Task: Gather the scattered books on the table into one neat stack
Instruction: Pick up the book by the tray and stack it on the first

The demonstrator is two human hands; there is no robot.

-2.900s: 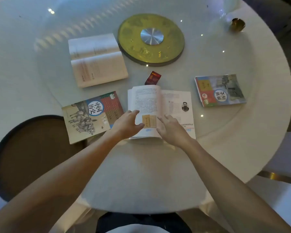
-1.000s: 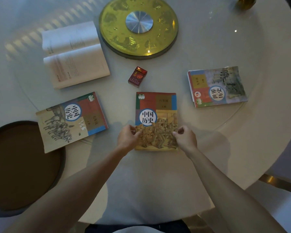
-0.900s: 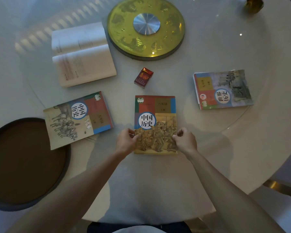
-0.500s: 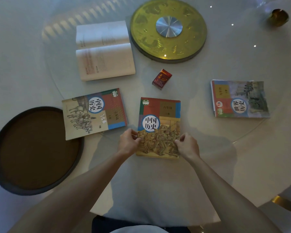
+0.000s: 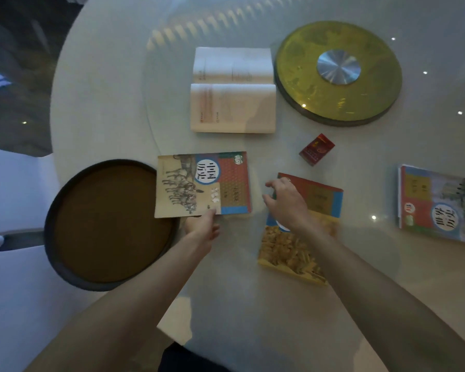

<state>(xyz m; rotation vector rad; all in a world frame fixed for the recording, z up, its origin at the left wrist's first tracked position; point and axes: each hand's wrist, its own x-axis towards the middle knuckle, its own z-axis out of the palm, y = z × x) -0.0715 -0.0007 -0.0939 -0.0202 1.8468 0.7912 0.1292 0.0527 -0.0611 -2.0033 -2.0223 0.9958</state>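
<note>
Four books lie on the round white table (image 5: 105, 103). A closed history book with a horse picture (image 5: 203, 183) sits left of centre, its left part over the tray's rim. My left hand (image 5: 202, 226) pinches its near edge, thumb on the cover. A closed book with a red and yellow cover (image 5: 320, 205) lies in the middle. My right hand (image 5: 285, 202) hovers over its far left corner, fingers spread, holding nothing. An open white book (image 5: 232, 89) lies further back. A third closed history book (image 5: 438, 205) rests at the right edge of view.
A round dark tray with a brown inside (image 5: 108, 221) sits at the table's left edge. A gold disc with a silver hub (image 5: 338, 73) stands at the back right. A small red pack (image 5: 316, 153) lies between the disc and the middle book.
Both hands have let go of the middle book, closed since the oldest frame. My left hand went left to the horse-cover book's near edge; my right hand rose over the middle book's far corner.
</note>
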